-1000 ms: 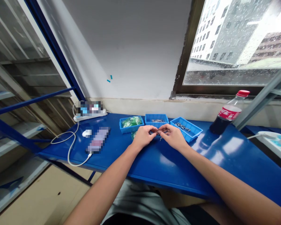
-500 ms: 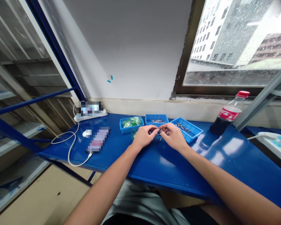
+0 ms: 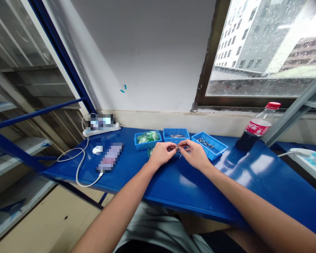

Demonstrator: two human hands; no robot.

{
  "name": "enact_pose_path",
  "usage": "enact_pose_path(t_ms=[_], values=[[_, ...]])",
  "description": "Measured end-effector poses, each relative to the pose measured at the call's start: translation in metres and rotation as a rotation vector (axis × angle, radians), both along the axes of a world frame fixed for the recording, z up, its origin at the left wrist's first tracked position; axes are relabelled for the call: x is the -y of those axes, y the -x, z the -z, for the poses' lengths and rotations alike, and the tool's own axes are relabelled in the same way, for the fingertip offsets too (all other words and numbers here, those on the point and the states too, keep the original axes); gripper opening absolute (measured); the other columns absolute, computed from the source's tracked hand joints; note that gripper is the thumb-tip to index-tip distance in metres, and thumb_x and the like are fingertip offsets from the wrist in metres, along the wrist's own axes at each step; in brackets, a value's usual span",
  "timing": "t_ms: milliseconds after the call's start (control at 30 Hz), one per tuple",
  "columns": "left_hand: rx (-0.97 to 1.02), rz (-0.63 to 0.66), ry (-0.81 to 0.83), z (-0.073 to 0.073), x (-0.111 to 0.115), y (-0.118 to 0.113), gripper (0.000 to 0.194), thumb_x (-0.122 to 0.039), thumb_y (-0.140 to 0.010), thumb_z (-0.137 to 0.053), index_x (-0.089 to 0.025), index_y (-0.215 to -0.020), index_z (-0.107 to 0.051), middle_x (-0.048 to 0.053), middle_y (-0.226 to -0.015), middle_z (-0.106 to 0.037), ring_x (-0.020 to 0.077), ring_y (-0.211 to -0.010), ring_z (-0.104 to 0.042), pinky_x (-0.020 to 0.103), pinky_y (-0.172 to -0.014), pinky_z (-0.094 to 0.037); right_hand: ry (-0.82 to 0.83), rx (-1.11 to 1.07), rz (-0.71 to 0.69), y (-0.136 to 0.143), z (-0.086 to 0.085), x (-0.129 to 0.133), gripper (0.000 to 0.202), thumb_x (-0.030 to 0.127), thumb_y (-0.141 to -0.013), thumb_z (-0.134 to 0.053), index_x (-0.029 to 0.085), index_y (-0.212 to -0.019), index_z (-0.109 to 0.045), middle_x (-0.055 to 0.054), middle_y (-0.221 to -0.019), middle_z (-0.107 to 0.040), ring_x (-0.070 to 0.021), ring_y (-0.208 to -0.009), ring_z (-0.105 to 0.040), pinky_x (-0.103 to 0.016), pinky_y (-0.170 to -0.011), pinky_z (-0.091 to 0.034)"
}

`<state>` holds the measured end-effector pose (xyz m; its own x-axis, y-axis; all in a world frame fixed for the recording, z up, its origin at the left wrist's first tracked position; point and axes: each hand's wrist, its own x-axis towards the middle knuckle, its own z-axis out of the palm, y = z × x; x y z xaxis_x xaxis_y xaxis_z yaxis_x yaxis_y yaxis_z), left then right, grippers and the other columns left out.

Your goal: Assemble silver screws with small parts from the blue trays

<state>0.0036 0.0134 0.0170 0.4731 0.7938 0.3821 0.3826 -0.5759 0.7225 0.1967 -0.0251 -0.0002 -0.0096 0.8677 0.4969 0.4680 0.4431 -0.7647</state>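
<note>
A small metal part sits over the near side of the three bins, pinched where the fingertips of both hands meet. It looks dark and silvery, with a thin bright end pointing down towards the near side; the fingers cover most of it, so its full shape cannot be told. The left hand and the right hand are both narrowed to a pinch on it.

The table is glossy blue and throws back pale patches of light on the right. Along its far side stand the blue bins — the left bin with green packets, the middle bin with silvery pieces, and the right bin, set askew, with darker metal pieces.

A red-capped bottle of dark drink stands at far right. At left, a white cable runs to a pixelated flat item. Beyond rise a grey-white wall and, far right, a window speckled with drops.
</note>
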Motion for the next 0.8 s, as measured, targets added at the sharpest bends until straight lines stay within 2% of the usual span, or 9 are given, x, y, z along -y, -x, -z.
enact_pose_path(t_ms=[167,467,667,800], values=[[0.039,-0.012,-0.012,0.0012,-0.0019,-0.0006,0.017,-0.019,-0.086,-0.072,-0.018,-0.101,-0.081,0.005,-0.095,-0.083,0.0207,-0.084,-0.078,0.031,-0.081,-0.062,0.065,-0.058,0.01,-0.0003,0.0015,-0.0005,0.015,0.035,-0.089,-0.071,0.022,-0.095,-0.072,-0.006,-0.092,-0.077,-0.0233,-0.085,-0.075,-0.036,-0.074,-0.062],[0.24,-0.012,0.07,0.0022,-0.0039,-0.0039,0.016,-0.027,-0.086,-0.078,-0.017,-0.096,-0.073,0.007,-0.093,-0.08,0.0199,-0.085,-0.076,0.03,-0.078,-0.061,0.102,-0.3,-0.031,-0.0028,0.0063,-0.0053,0.03,0.045,-0.083,-0.081,0.021,-0.097,-0.069,-0.008,-0.095,-0.076,-0.0249,-0.09,-0.075,-0.039,-0.082,-0.064],[0.318,-0.035,0.089,-0.0002,-0.0004,-0.0056,0.016,-0.026,-0.086,-0.08,-0.017,-0.096,-0.071,0.007,-0.095,-0.081,0.0208,-0.088,-0.078,0.033,-0.084,-0.062,0.145,-0.444,-0.081,0.0007,0.0041,-0.0031,0.039,0.048,-0.075,-0.089,0.021,-0.094,-0.067,-0.007,-0.091,-0.077,-0.0258,-0.089,-0.077,-0.042,-0.087,-0.065],[0.356,-0.044,0.095,-0.0023,0.0022,-0.0069,0.017,-0.025,-0.086,-0.079,-0.017,-0.096,-0.069,0.008,-0.098,-0.081,0.022,-0.092,-0.079,0.035,-0.087,-0.062,0.15,-0.5,-0.091,0.003,0.0001,-0.0006,0.04,0.047,-0.075,-0.09,0.02,-0.093,-0.067,-0.006,-0.089,-0.077,-0.0247,-0.085,-0.078,-0.04,-0.084,-0.065]])
